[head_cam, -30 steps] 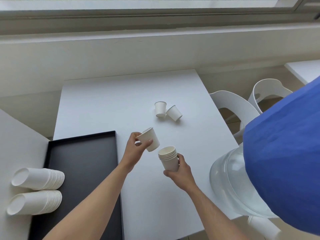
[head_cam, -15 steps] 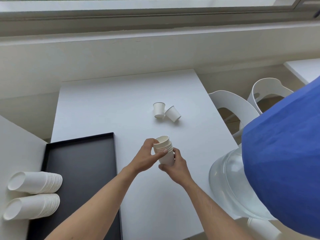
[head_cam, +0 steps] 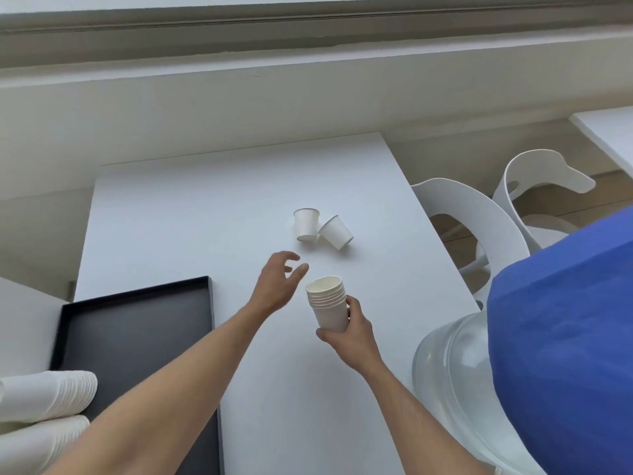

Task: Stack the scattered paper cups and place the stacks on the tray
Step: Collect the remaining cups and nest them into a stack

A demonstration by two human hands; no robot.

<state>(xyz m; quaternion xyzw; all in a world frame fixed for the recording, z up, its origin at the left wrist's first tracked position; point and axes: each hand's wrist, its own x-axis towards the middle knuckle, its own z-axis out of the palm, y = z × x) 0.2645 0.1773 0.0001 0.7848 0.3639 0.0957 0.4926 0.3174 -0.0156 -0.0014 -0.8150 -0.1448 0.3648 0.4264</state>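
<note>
My right hand [head_cam: 349,332] grips a short stack of white paper cups [head_cam: 327,301], held upright above the white table [head_cam: 178,217]. My left hand [head_cam: 277,286] hovers open and empty just left of the stack, fingers spread toward two loose cups. One loose cup [head_cam: 306,224] stands upright; the other loose cup [head_cam: 336,232] lies tipped on its side against it. A black tray [head_cam: 137,337] sits at the table's near left. Two long stacks of cups [head_cam: 48,416] lie on their sides at the tray's left edge.
A clear water jug [head_cam: 452,378] stands at the table's right edge beside a blue cloth [head_cam: 565,337]. Two white chairs [head_cam: 479,228] stand to the right. A wall ledge [head_cam: 308,97] runs behind the table.
My left hand dropped its single cup into the stack, let go, and has moved forward toward the two loose cups. The stack is one cup taller.
</note>
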